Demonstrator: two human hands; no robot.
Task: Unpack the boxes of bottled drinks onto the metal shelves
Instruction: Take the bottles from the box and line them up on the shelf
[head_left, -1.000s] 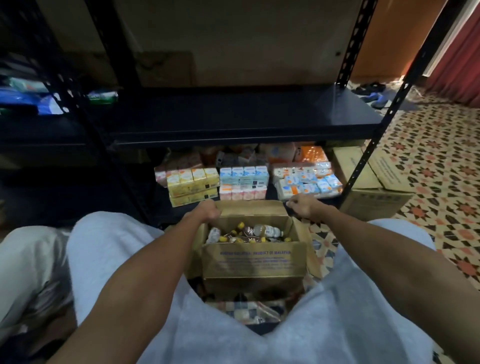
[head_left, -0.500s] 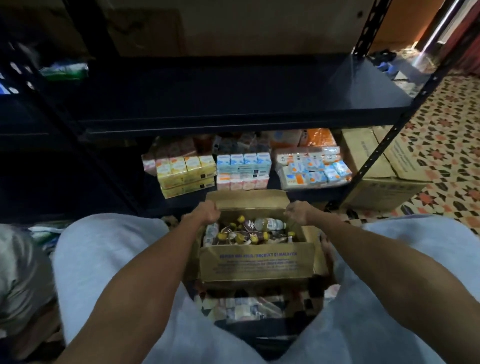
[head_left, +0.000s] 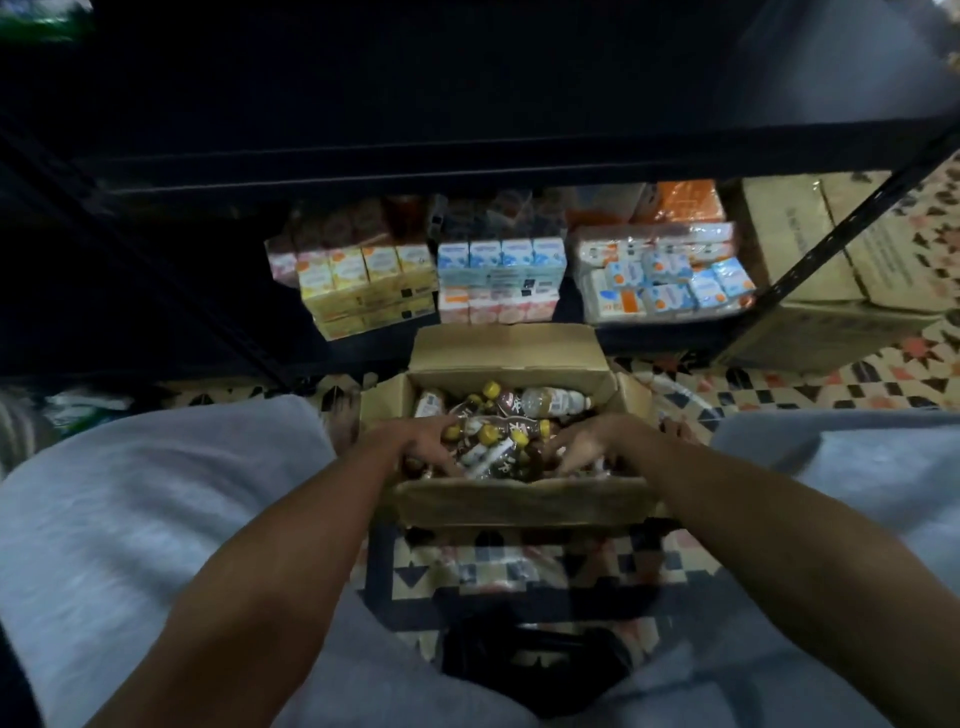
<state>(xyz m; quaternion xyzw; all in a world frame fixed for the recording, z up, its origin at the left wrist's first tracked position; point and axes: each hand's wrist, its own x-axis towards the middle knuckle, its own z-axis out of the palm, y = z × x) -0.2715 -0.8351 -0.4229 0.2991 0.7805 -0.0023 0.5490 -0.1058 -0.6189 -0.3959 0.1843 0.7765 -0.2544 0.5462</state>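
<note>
An open cardboard box (head_left: 511, 501) stands on the patterned floor between my knees, its flaps folded out. Several small bottled drinks (head_left: 498, 441) with yellow caps and brown labels lie jumbled inside it. My left hand (head_left: 423, 447) reaches into the box's left side, fingers among the bottles. My right hand (head_left: 584, 449) reaches into the right side, fingers spread down onto the bottles. The frame is blurred, so whether either hand has closed on a bottle is unclear. The black metal shelf (head_left: 467, 156) spans the view just beyond the box.
On the bottom shelf sit yellow carton packs (head_left: 366, 283), blue and pink carton packs (head_left: 501, 275) and a wrapped pack of cartons (head_left: 665, 278). A closed cardboard box (head_left: 831, 265) stands at the right behind a shelf post. My grey-clad knees flank the box.
Both hands have left the box's far flap and side rims and dropped into the box among the bottles. The camera has tilted down and closer to the box.
</note>
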